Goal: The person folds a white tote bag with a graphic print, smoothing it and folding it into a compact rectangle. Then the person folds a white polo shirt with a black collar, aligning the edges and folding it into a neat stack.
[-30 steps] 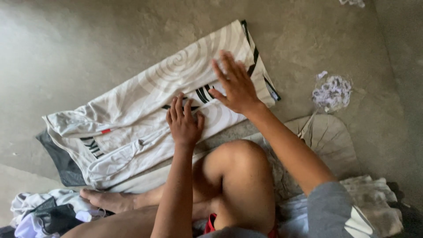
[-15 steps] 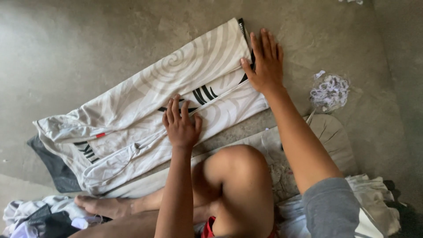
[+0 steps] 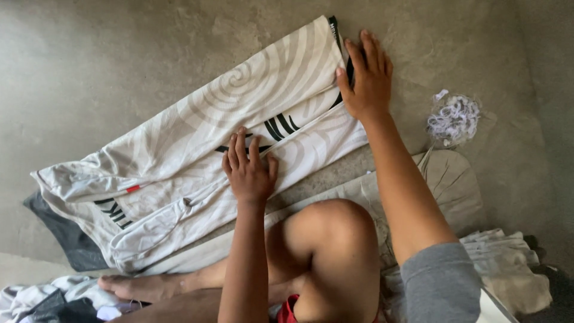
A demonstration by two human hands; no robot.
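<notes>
Concrete floor [image 3: 119,66] beneath; I press my left hand [image 3: 248,173] and right hand [image 3: 368,81], fingers spread flat, on the swirl-patterned cream garment [image 3: 239,113].

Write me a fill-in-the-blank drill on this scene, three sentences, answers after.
1. Both hands lie flat on a white ____ -patterned garment spread on the floor.
2. The right hand rests at the garment's ____ edge, farthest from the person.
3. The left hand is pressed beside its ____ stripes.

Missing words: swirl; top; black
</notes>
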